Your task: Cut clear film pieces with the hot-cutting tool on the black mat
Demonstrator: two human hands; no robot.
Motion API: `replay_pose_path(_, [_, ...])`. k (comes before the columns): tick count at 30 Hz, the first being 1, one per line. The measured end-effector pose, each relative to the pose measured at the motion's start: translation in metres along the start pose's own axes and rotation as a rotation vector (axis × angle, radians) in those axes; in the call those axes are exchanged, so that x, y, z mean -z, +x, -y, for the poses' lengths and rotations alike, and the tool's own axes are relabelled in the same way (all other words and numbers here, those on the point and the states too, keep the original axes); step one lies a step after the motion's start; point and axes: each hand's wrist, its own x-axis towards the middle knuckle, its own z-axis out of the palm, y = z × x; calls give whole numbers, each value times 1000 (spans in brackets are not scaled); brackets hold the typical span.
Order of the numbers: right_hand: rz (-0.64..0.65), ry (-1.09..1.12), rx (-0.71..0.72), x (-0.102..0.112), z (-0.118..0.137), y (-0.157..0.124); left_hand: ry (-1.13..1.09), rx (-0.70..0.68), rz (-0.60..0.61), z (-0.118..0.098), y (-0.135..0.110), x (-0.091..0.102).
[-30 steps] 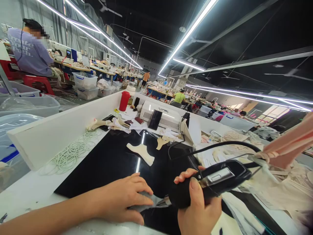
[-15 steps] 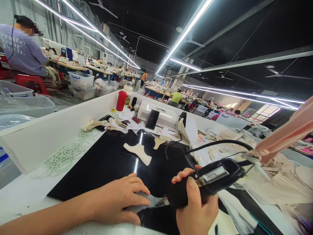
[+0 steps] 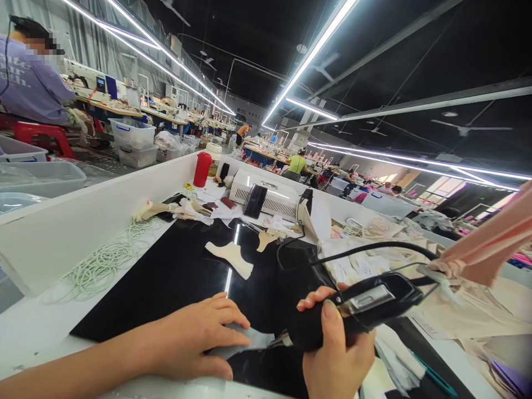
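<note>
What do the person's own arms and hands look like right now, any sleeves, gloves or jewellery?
Both are bare. The left hand comes in on an uncovered forearm with no sleeve in view, no glove, no watch or ring showing. The right hand is also ungloved, with longish, neatly shaped nails and no visible ring; its wrist is cut off by the frame edge, so any sleeve there cannot be seen.

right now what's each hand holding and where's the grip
The right hand grips a black corded hand tool around its rounded rear end. The left hand presses flat on a grey fabric piece, pinning its near edge against the black mat.
</note>
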Motion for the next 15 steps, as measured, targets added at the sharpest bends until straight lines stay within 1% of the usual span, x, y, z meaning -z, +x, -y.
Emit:
replay_pose_path(7, [-8, -38, -16, -1, -1, 2, -39, -23, -36, -1, 0, 1])
replay_pose_path(10, [-7, -42, 0, 0, 2, 6, -84, 70, -57, -2, -1, 4])
replay_pose_path(13, [25, -62, 9, 1, 5, 10, -70, 218, -163, 1, -1, 3])
replay_pose_path(15, [50, -89, 4, 4, 6, 13, -26, 284, -231, 5, 0, -1])
